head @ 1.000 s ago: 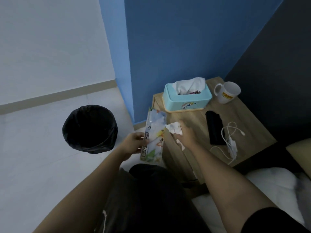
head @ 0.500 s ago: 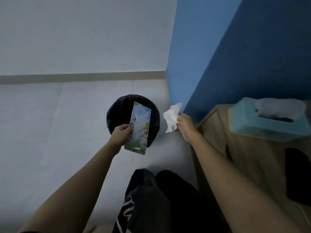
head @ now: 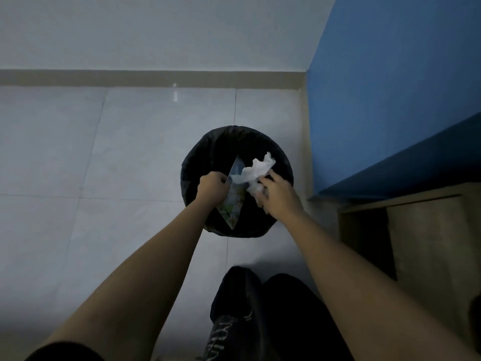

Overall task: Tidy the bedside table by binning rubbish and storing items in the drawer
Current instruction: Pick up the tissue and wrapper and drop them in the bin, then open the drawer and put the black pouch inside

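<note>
A round black bin (head: 208, 149) lined with a black bag stands on the pale tiled floor. Both my hands are over its mouth. My left hand (head: 212, 187) grips a flat printed plastic wrapper (head: 234, 207), held edge-on and pointing down into the bin. My right hand (head: 278, 194) holds a crumpled white tissue (head: 256, 170), which sticks up from my fingers above the bin opening. Tissue and wrapper touch between the two hands.
The wooden bedside table (head: 426, 243) shows only as its side and top edge at the right. A blue wall (head: 390, 87) rises behind it. My dark-trousered legs (head: 260, 316) are at the bottom centre. Pale floor tiles spread to the left.
The view swung left from the bedside table to the bin. Both hands carried the wrapper and tissue from beside the table to directly over the bin mouth.
</note>
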